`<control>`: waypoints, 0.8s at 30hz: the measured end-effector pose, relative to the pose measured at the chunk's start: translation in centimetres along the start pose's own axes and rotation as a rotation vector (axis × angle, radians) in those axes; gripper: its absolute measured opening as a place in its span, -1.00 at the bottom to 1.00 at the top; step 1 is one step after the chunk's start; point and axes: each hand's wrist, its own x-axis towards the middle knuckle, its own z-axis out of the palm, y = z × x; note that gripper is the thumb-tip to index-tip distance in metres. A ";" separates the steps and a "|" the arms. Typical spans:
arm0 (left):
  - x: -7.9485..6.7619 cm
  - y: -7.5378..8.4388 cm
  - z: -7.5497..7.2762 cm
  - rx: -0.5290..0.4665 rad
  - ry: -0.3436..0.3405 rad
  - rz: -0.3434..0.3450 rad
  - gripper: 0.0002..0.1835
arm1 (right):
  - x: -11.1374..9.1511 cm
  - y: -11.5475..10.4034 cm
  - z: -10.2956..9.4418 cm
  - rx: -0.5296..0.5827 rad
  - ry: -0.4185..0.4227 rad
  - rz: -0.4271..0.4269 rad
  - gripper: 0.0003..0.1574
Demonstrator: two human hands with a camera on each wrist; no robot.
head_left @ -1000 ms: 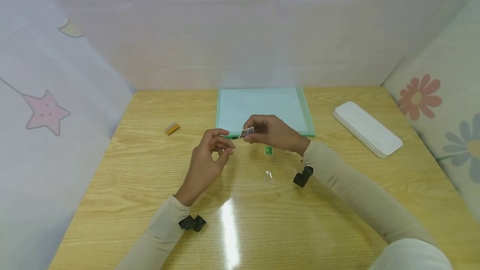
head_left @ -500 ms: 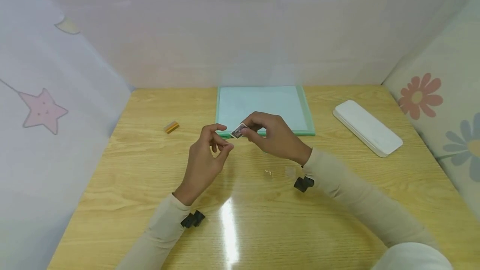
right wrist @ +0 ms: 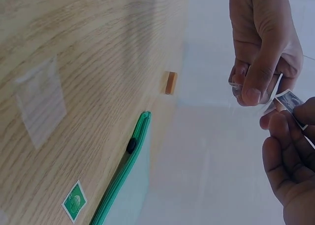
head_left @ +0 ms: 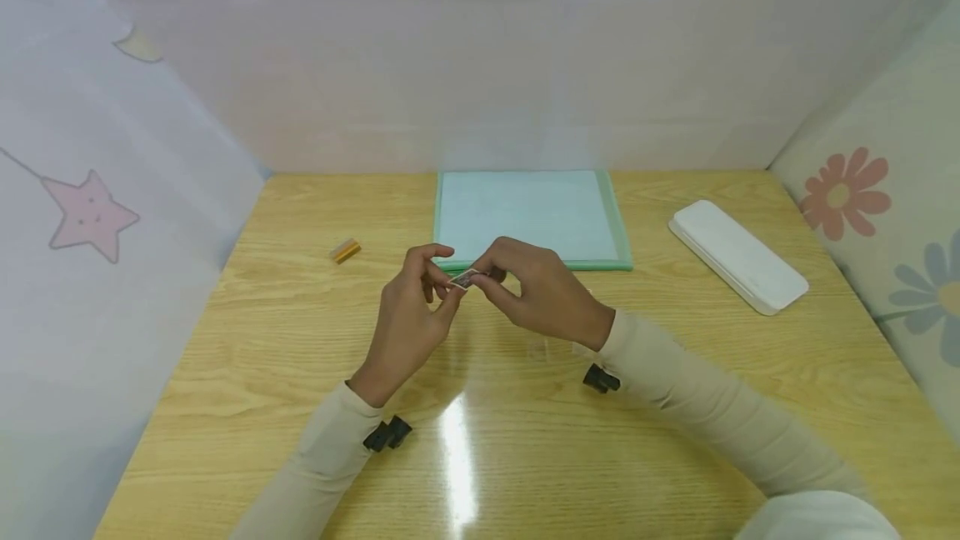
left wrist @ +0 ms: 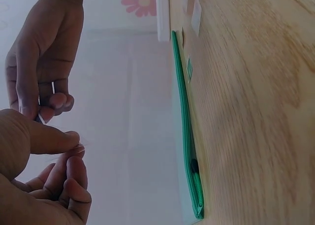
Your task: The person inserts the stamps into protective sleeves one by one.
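Observation:
Between thumb and fingers, my right hand [head_left: 543, 290] pinches a small postage stamp [right wrist: 290, 103] with a dark picture and white border. My left hand [head_left: 412, 315] pinches a small clear plastic sleeve [right wrist: 277, 83], seen edge-on and hard to make out. In the right wrist view the stamp's corner lies right at the sleeve's edge; whether it is inside I cannot tell. Both hands are above the table, fingertips close together. A green stamp [right wrist: 74, 201] lies on the table, hidden by the right hand in the head view. Near it lies another clear sleeve [right wrist: 42, 104].
At the back of the table lies a pale zip folder [head_left: 528, 211] with green edging. A white oblong case [head_left: 738, 257] is at the right. Left of the folder sits a small orange-brown block [head_left: 346, 251]. Patterned cloth walls [head_left: 480, 65] surround the wooden table [head_left: 300, 340].
My right hand has moved left and slightly down, bringing the stamp from apart to the left fingertips. The stamp has turned in the fingers. My left hand has barely moved.

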 end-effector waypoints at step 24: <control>0.1 1.0 0.0 0.012 -0.019 0.000 -0.44 | 0.3 -0.4 -0.7 -0.493 -0.023 -0.264 -0.86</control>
